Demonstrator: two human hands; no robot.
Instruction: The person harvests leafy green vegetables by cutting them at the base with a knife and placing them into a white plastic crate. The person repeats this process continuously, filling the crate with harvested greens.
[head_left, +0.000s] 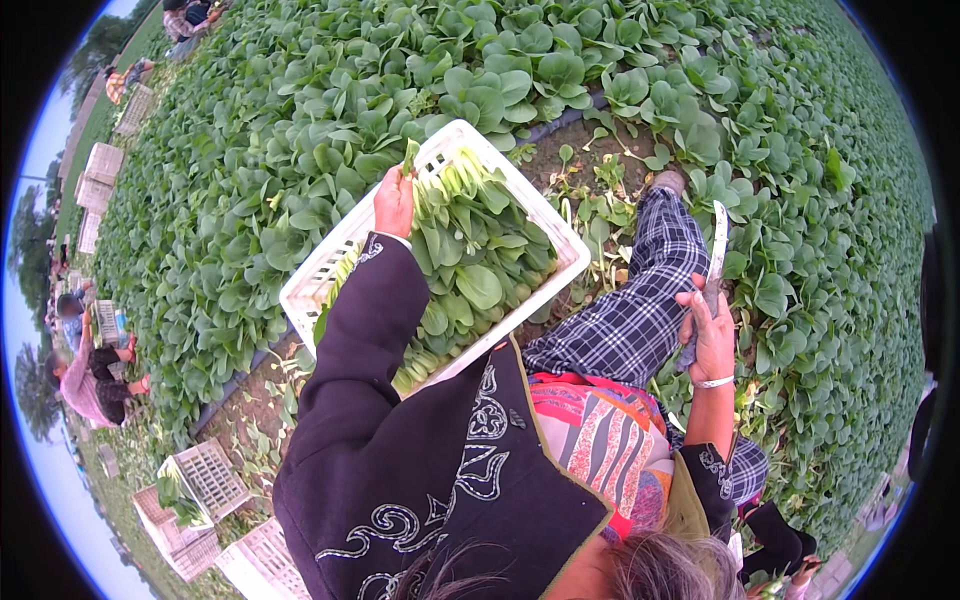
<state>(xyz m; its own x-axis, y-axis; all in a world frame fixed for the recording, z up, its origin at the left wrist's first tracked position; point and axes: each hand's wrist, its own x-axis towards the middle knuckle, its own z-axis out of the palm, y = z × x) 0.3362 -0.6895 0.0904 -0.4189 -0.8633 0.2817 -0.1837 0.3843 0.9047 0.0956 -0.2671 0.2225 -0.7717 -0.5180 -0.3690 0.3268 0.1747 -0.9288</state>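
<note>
A white plastic crate (574, 251) stands tilted across my view, packed with rows of bok choy (480, 285), their pale stems along the upper edge. My left hand (394, 202) is at the crate's upper left side, fingers curled around a small green leaf (410, 156) that sticks out past the fingertips. What lies under the palm is hidden. On the right, my right hand (709, 337) grips a knife (718, 244) by its grey wrapped handle. Its blade, narrow and slightly curved, points away from me, above the bok choy plants beside my checked trouser leg.
Dense bok choy plants (300, 150) surround me. Cut leaves litter the bare soil (247, 409). More slatted crates (214, 480) sit at the lower left, one holding greens. Several people (97, 375) squat or sit along the left edge; others are partly visible at the lower right.
</note>
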